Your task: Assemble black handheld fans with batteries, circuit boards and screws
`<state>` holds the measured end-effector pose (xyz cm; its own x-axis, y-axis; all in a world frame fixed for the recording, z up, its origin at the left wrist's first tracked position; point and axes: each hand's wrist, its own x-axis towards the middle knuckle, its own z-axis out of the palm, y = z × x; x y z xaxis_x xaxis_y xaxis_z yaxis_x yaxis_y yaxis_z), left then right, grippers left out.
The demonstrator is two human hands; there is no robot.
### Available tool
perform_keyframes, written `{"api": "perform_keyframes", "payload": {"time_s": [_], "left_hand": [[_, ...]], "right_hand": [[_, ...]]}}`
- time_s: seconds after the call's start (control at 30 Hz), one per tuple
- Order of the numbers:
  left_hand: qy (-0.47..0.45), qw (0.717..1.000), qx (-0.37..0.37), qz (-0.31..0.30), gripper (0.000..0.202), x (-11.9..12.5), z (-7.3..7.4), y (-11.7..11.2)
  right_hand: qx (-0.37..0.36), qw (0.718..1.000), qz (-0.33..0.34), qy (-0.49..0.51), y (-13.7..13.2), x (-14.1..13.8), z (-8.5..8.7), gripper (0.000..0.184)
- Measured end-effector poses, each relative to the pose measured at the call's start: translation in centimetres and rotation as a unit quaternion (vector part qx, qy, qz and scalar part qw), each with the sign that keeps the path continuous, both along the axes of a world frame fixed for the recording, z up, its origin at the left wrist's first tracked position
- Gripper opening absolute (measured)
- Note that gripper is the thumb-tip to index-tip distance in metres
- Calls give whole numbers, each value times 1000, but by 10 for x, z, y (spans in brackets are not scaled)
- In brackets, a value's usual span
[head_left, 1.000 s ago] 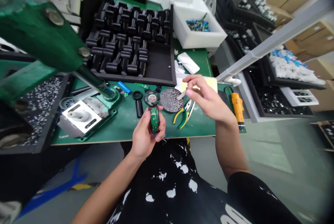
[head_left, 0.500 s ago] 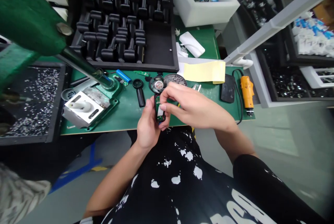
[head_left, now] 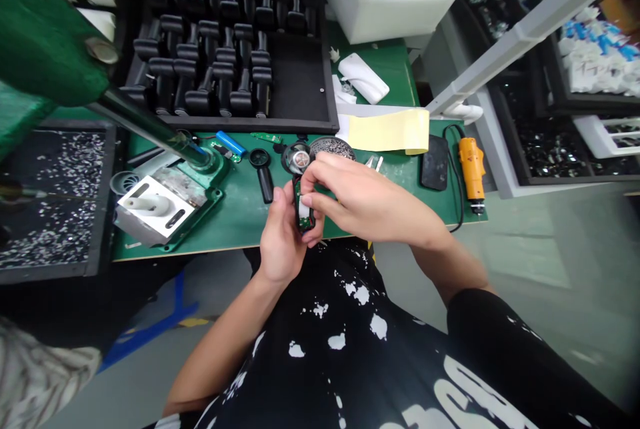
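My left hand (head_left: 283,242) is closed around an opened black housing with a round head, like a small handheld fan (head_left: 300,161). Inside its handle lies a green circuit board (head_left: 305,222) with a white patch (head_left: 303,207) on it. My right hand (head_left: 345,195) reaches over from the right, thumb and fingers pinched together at the board's upper part. Whatever sits between those fingertips is hidden. Just left of my hands, a black round-headed housing part (head_left: 264,175) rests on the green bench (head_left: 240,215). A round dish of small metal pieces (head_left: 333,145) stands behind my right hand.
A black tray (head_left: 295,123) of black housings fills the back. Yellow paper (head_left: 387,132), a black flat object (head_left: 434,163) and an orange electric screwdriver (head_left: 471,172) lie right. A green press (head_left: 200,159) stands left, beside a screw tray (head_left: 97,235). A white bin (head_left: 395,19) stands behind.
The view has shifted slightly, so the bench things sit a little further left and higher. Both hands keep nearly the same hold, with small shifts of the right fingers on the board.
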<state>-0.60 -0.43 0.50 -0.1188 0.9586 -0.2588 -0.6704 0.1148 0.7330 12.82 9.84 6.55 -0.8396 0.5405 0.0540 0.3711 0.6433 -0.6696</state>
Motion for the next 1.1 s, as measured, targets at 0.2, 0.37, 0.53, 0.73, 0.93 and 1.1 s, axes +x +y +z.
{"api": "perform_keyframes", "payload": {"time_s": [0.2,0.37,0.53,0.73,0.93,1.1], "left_hand": [[-8,1000,-4,8,40,-1,-1,0],[-25,1000,-14,11,24,-1,-3,-1],[-3,1000,-17,13,38,1,-6,-2],[64,997,-19,33,28,1,-12,-5],[124,992,19,15,20,3,-13,-11],[104,994,1,37,15,6,-13,-8]], "right_hand": [[39,999,-17,-6,-6,-3,-1,9],[77,997,-27,-12,-12,-4,-8,10],[137,990,-42,0,-18,-7,-13,14],[56,988,-114,87,-25,-8,-15,4],[-106,953,-178,220,-31,-13,-30,17],[-45,947,-192,256,-39,-14,-44,3]]}}
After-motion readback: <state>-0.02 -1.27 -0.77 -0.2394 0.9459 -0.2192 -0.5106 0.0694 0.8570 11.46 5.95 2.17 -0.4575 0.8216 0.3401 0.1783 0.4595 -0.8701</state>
